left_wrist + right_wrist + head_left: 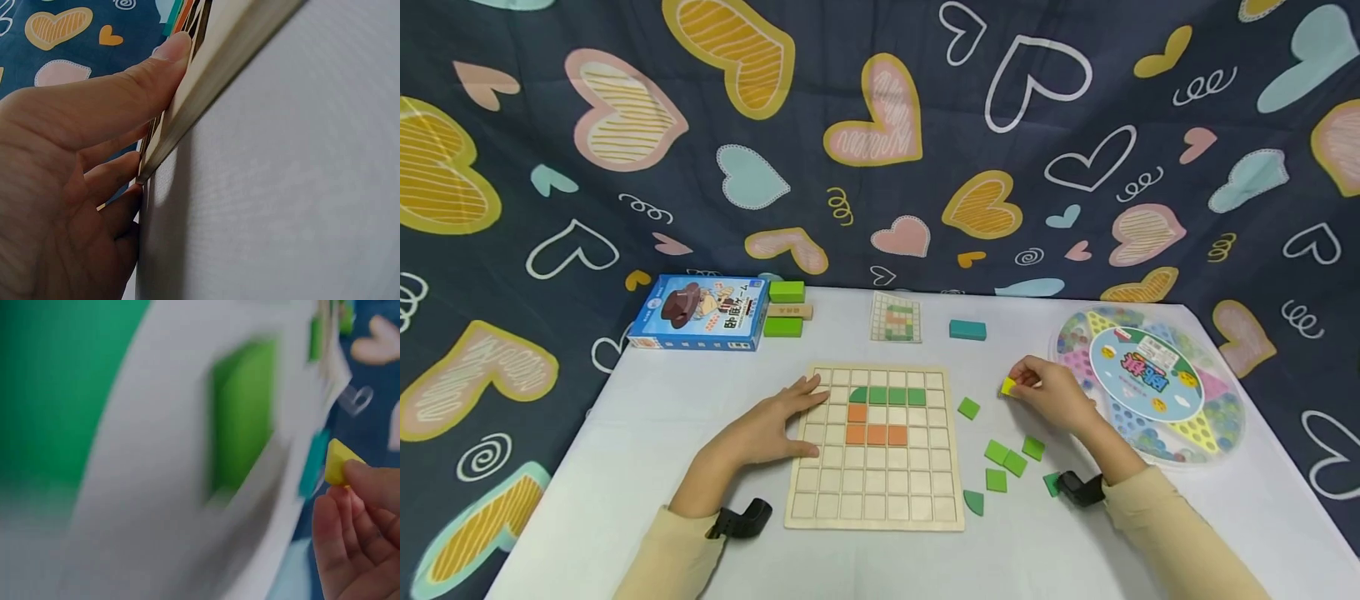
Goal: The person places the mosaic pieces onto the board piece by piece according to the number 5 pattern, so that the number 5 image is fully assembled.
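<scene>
A wooden grid board (876, 492) lies in the middle of the white table, holding a row of green tiles (887, 396) and several orange tiles (876, 433). My left hand (775, 425) rests flat on the board's left edge, fingers straight; the left wrist view shows the thumb (119, 87) lying along the board's rim (206, 94). My right hand (1051, 392) is right of the board and pinches a small yellow tile (1007, 386), seen between the fingertips as the yellow tile (340, 464) in the blurred right wrist view. Loose green tiles (1006, 460) lie below that hand.
A blue game box (700, 312) with green and wooden blocks (787, 308) sits at the back left. A pattern card (896, 317) and a teal block (967, 330) lie behind the board. A round clear marble-game case (1150, 383) stands at the right. Heart-print cloth hangs behind.
</scene>
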Action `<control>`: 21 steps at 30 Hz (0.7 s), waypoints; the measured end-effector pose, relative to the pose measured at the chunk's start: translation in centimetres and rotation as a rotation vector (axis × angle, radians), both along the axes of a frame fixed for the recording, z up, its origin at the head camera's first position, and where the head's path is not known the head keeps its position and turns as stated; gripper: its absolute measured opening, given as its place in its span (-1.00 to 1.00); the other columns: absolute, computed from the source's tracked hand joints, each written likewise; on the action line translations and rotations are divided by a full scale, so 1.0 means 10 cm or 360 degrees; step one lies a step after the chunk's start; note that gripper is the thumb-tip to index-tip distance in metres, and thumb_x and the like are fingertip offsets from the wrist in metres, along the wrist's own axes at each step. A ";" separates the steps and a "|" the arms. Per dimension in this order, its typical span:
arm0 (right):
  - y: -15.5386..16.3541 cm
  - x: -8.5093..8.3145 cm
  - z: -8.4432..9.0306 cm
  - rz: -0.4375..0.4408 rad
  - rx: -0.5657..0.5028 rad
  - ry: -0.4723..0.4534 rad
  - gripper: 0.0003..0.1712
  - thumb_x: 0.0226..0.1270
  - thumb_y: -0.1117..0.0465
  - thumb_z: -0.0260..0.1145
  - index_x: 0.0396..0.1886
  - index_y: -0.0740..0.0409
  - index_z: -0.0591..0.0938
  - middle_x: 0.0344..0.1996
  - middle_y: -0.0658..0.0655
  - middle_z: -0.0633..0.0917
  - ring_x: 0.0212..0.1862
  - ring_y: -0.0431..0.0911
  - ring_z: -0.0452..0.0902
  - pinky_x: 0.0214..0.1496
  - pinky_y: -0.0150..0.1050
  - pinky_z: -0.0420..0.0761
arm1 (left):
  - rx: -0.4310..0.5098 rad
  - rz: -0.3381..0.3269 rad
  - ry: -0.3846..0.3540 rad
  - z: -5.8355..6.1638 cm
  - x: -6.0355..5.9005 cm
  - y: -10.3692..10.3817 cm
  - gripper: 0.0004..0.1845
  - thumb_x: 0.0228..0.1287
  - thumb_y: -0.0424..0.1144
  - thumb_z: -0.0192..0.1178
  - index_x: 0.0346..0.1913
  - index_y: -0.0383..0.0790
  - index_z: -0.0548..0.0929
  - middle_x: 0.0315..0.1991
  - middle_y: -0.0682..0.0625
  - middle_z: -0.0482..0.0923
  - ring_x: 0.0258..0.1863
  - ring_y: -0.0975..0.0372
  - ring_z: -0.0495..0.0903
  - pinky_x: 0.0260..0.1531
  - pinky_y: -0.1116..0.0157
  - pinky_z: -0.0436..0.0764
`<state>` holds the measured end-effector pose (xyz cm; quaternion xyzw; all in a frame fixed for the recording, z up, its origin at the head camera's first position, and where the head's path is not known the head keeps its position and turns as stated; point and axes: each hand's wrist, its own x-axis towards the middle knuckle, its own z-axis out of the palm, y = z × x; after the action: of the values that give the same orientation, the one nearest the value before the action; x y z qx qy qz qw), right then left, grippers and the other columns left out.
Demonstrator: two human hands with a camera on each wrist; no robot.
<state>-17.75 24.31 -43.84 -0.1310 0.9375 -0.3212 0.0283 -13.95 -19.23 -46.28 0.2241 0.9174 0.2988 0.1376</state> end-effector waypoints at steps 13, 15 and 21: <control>-1.00 0.31 -0.02 0.0565 -0.0104 -0.0202 -0.89 0.22 0.30 0.32 -0.28 0.01 0.65 -0.48 -0.13 0.59 -0.40 -0.27 0.45 -0.33 -0.41 0.53 | 0.0015 0.0001 -0.0024 -0.01 0.00 0.01 -0.08 -0.07 0.03 0.45 0.40 -0.07 0.31 0.51 -0.02 -0.03 0.49 -0.06 -0.08 0.38 -0.13 0.08; -1.07 0.31 -0.05 0.0568 -0.0087 -0.0220 -0.89 0.21 0.32 0.31 -0.29 0.04 0.65 -0.50 -0.13 0.58 -0.43 -0.27 0.44 -0.35 -0.41 0.51 | 0.0018 0.0002 -0.0027 -0.01 0.00 0.01 -0.08 -0.07 0.04 0.45 0.40 -0.07 0.31 0.51 -0.02 -0.02 0.49 -0.06 -0.08 0.38 -0.13 0.08; -1.18 0.31 -0.08 0.0528 -0.0022 -0.0240 -0.88 0.16 0.33 0.33 -0.30 0.08 0.65 -0.53 -0.12 0.57 -0.45 -0.26 0.42 -0.38 -0.42 0.48 | 0.0008 0.0002 -0.0015 0.01 0.00 0.00 -0.08 -0.08 0.04 0.45 0.40 -0.08 0.31 0.51 -0.02 -0.02 0.48 -0.08 -0.07 0.38 -0.14 0.08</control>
<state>-14.67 12.55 -44.66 -0.2596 0.8959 -0.3276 0.1501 -13.91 -19.25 -46.20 0.2226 0.9161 0.3023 0.1411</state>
